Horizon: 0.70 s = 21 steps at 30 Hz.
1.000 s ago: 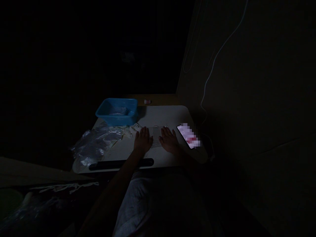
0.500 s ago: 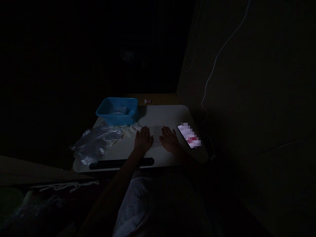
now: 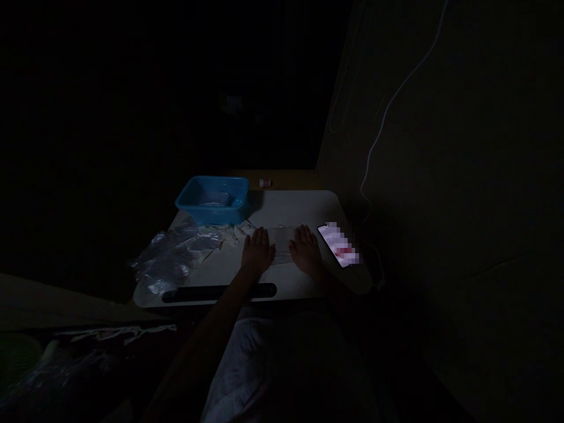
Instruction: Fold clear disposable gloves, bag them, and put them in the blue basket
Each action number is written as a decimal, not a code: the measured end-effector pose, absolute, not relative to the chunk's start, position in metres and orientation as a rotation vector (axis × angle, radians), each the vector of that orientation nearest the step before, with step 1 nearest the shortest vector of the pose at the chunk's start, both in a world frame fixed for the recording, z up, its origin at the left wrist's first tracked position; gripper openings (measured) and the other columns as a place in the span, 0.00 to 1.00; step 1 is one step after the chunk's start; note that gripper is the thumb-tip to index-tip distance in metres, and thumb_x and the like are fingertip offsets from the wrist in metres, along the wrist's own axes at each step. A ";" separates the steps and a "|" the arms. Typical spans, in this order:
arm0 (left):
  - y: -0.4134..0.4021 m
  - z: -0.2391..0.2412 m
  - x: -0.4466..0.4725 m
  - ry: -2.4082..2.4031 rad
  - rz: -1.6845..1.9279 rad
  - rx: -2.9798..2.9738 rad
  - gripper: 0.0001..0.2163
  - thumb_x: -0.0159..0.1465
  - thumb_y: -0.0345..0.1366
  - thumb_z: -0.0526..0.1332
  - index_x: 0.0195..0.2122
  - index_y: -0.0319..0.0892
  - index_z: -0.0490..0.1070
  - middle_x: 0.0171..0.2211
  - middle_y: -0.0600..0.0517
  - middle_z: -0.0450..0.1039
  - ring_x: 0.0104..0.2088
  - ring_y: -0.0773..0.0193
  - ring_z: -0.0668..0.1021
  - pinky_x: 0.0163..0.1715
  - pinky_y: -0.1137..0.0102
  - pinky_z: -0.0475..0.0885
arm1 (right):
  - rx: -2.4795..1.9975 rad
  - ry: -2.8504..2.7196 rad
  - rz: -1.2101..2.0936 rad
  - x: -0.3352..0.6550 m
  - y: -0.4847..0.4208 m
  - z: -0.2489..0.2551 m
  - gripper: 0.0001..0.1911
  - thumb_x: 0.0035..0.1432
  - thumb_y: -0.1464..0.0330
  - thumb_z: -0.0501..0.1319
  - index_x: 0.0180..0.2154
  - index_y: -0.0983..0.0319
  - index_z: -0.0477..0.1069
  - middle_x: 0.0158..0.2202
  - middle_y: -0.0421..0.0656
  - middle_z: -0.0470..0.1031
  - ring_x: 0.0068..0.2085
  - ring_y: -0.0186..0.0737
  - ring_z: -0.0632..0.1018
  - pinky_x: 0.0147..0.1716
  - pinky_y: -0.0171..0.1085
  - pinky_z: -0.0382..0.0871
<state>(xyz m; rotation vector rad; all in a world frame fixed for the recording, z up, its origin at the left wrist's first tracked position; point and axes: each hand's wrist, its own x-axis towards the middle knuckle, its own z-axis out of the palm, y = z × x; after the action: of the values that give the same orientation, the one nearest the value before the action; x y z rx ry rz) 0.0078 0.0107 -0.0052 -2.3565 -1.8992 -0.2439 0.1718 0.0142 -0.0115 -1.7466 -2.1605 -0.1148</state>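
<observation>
Flat on the white table lies a clear plastic bag or sheet, dim and hard to make out. My left hand rests palm down on its left side, fingers stretched forward. On its right side my right hand lies flat too, fingers pointing away from me. A strip of the plastic shows between the two hands; the parts beneath the palms are hidden. Neither hand grips anything.
A blue plastic basin with clear packets inside stands at the back left. Crumpled clear plastic bags lie at the left. A lit phone is at the right. A small cup lies behind. A white cable hangs along the wall.
My right hand has slid slightly to the right across the plastic, widening the gap between my hands. My left hand stays about where it was. The view has shifted slightly.
</observation>
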 end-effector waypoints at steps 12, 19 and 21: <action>0.012 -0.007 0.008 -1.904 -0.238 -2.355 0.26 0.63 0.41 0.41 0.59 0.31 0.52 0.60 0.40 0.51 0.60 0.54 0.55 0.56 0.56 0.51 | -1.173 -2.438 -0.150 0.190 -0.030 0.001 0.08 0.55 0.71 0.56 0.34 0.60 0.73 0.45 0.44 0.71 0.52 0.44 0.63 0.52 0.46 0.51; 0.016 -0.010 0.006 -1.921 -0.229 -2.366 0.26 0.63 0.41 0.40 0.59 0.31 0.51 0.60 0.40 0.51 0.60 0.54 0.55 0.56 0.56 0.51 | -1.152 -2.479 -0.306 0.187 -0.024 -0.003 0.10 0.58 0.72 0.53 0.33 0.60 0.73 0.42 0.42 0.73 0.47 0.42 0.66 0.51 0.45 0.51; 0.016 -0.010 0.006 -1.908 -0.232 -2.363 0.26 0.63 0.41 0.40 0.59 0.30 0.51 0.60 0.39 0.50 0.60 0.53 0.55 0.56 0.56 0.51 | -1.157 -2.485 -0.314 0.187 -0.022 -0.004 0.10 0.58 0.73 0.53 0.32 0.61 0.73 0.42 0.43 0.73 0.47 0.42 0.66 0.51 0.45 0.51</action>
<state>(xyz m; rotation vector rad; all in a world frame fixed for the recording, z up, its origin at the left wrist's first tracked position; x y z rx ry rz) 0.0064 0.0162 -0.0100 -2.3635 -1.9078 -0.2324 0.1871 -0.0219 -0.0043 -1.1567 -2.4846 -0.3141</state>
